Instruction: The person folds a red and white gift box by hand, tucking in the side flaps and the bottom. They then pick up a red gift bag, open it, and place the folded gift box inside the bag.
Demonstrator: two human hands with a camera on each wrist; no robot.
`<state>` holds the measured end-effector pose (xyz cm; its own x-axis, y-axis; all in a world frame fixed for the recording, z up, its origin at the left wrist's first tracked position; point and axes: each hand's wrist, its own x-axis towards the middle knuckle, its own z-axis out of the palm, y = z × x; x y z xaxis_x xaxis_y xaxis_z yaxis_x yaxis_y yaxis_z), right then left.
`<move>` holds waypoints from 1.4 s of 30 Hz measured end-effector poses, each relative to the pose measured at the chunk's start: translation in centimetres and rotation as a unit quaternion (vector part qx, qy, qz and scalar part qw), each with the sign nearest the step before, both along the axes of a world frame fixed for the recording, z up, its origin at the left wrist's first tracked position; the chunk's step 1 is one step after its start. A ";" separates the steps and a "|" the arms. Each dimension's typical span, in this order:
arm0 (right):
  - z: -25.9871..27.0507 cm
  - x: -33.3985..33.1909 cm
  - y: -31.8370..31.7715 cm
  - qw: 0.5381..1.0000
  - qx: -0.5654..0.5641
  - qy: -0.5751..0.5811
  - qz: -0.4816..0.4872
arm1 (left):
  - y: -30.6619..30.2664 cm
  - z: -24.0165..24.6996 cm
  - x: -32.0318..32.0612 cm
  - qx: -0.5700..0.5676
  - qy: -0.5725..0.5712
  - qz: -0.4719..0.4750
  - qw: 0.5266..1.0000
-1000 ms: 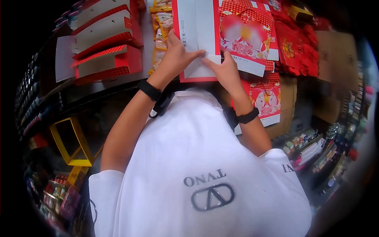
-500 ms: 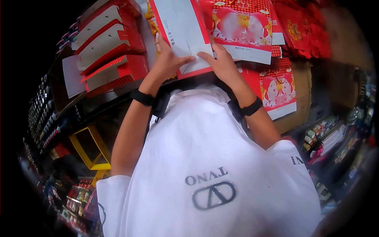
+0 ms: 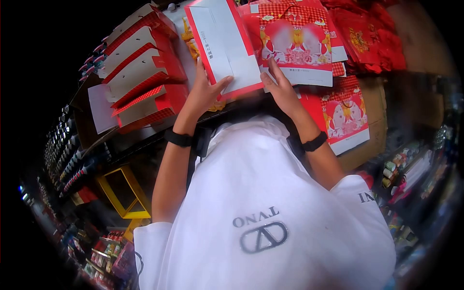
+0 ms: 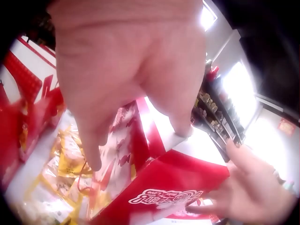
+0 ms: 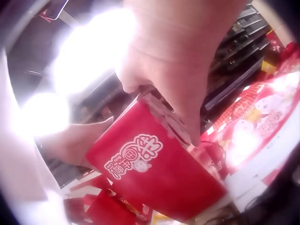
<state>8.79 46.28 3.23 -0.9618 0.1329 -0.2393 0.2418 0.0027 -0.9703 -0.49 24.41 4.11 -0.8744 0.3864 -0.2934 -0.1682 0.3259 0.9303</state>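
A red box with a white face (image 3: 224, 46) is tilted between the two hands. The left hand (image 3: 199, 99) holds its left side, the thumb on the white face near the close end and the fingers down the side. At the near right corner, the right hand (image 3: 284, 94) holds the box with its thumb near the edge and its fingers along the side. The red end panel (image 4: 176, 180) with white lettering shows in the left wrist view, below the left hand (image 4: 131, 70). In the right wrist view, fingers of the right hand (image 5: 168, 70) lie along the patterned side beside the red panel (image 5: 154, 164).
Opened red boxes (image 3: 140, 72) stand stacked at the left, with yellow packets (image 3: 189, 38) beside them. Printed red bags (image 3: 297, 43) lie at the right, near a red pile (image 3: 367, 41) and cardboard (image 3: 377, 116). A yellow frame (image 3: 123, 193) stands lower left.
The thumbs have moved apart from the middle of the box's near end, and the right hand has shifted to its corner. The box has become more tilted, its far end leaning left.
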 end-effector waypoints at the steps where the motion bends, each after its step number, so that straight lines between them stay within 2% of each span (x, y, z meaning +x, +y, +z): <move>1: -0.3 0.4 0.3 1.000 -0.006 -0.001 -0.005 | -0.3 0.9 0.2 0.003 -0.025 -0.003 1.000; 5: -1.4 0.6 0.4 0.999 0.026 0.029 0.012 | -1.5 0.2 0.0 -0.087 0.020 -0.048 0.995; 8: -1.4 0.0 -0.1 0.996 0.073 0.051 0.017 | -2.5 0.3 0.4 -0.224 0.153 -0.095 0.958; 11: -1.5 -0.2 -0.3 0.996 0.082 0.036 0.000 | -2.5 9.9 1.7 -0.107 0.191 -0.173 0.960; 13: -1.6 -0.1 -0.3 0.995 0.091 0.031 -0.002 | -3.2 16.6 3.4 0.101 0.180 -0.252 0.946; 14: -1.2 0.0 -0.2 0.996 0.085 0.029 -0.005 | -3.4 19.8 4.5 0.210 0.166 -0.282 0.921; 16: -1.4 0.0 -0.3 0.997 0.069 0.026 -0.007 | -1.6 23.9 8.4 0.376 0.178 -0.243 0.876; 18: -1.2 0.2 -0.5 0.998 0.057 0.015 -0.013 | -0.4 26.8 8.6 0.402 0.198 -0.299 0.842; 20: -1.4 0.0 -0.2 0.999 0.041 0.002 -0.004 | 0.1 27.6 8.1 0.416 0.202 -0.369 0.806; 24: -1.2 0.3 0.0 0.999 0.028 -0.003 -0.016 | 2.0 26.3 9.4 0.502 0.202 -0.338 0.770; 27: -2.7 0.2 0.3 1.000 0.024 -0.002 -0.014 | 2.2 26.1 9.9 0.508 0.190 -0.330 0.772; 42: -3.2 0.4 0.7 1.000 0.012 0.012 -0.019 | 2.4 25.6 10.5 0.511 0.158 -0.311 0.786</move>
